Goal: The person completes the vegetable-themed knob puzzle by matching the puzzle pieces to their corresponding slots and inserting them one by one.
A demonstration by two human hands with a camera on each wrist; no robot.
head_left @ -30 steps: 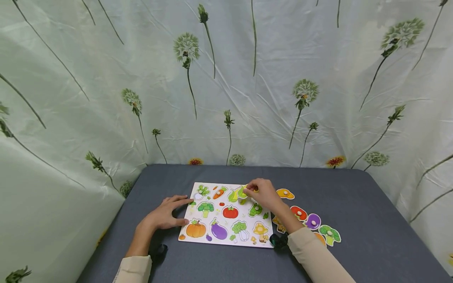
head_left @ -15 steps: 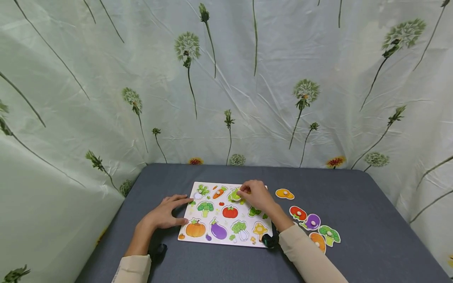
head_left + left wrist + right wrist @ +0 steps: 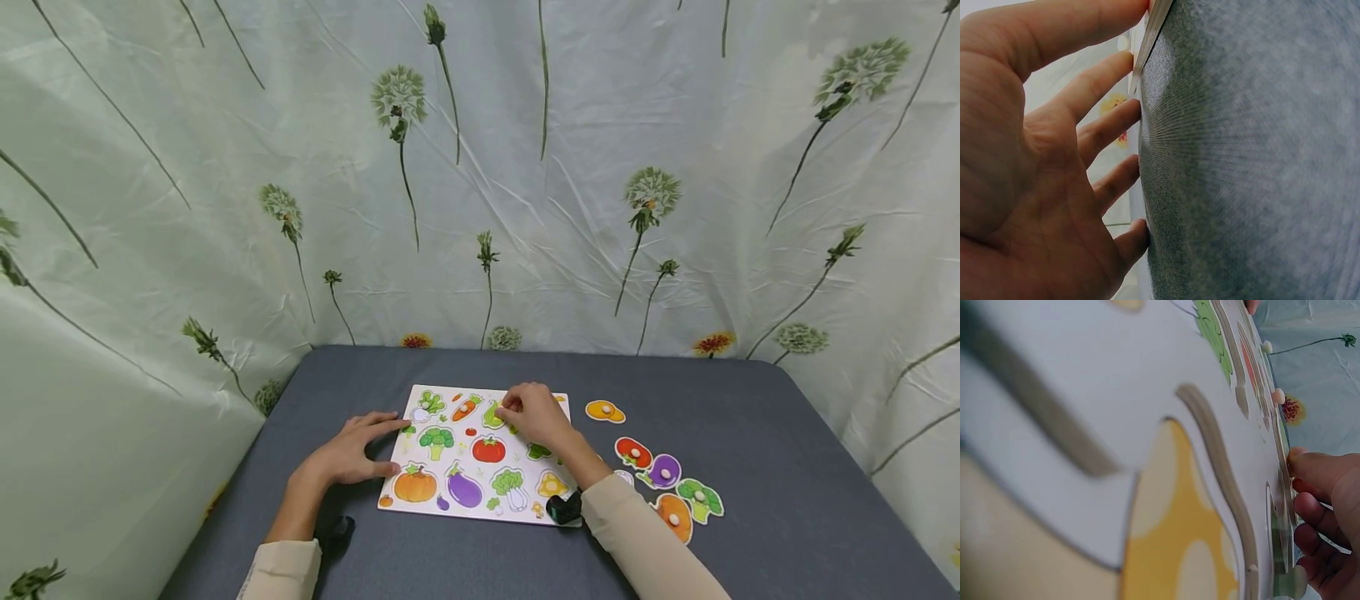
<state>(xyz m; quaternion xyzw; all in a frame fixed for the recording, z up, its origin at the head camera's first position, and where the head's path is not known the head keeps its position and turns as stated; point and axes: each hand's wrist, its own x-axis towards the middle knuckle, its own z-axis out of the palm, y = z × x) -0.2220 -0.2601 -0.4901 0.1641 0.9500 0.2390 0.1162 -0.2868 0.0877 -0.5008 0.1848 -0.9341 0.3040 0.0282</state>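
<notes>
A white vegetable puzzle board (image 3: 452, 456) lies on the table. My left hand (image 3: 352, 452) rests at its left edge, thumb and index fingertip on the rim, fingers spread; the left wrist view shows the other fingertips at the dark cloth. At the board's back, my right hand (image 3: 534, 412) pinches a green gourd-shaped puzzle piece (image 3: 492, 414), which lies over the matching picture. The knob under the fingertips is hidden. In the right wrist view, thumb and fingers of the right hand (image 3: 1329, 500) meet close at the board's surface. A carrot piece (image 3: 466, 408) sits to the left, knob up.
Right of the board lie several loose knobbed pieces: a yellow one (image 3: 604, 411), a tomato (image 3: 633, 452), an eggplant (image 3: 663, 472), a broccoli (image 3: 699, 499) and a pumpkin (image 3: 673, 518). The right forearm partly covers others. A dandelion-print curtain (image 3: 480, 167) hangs behind the table.
My right hand has moved left and down with the green gourd-shaped piece, from above the board onto its matching picture. The left hand has stayed in place.
</notes>
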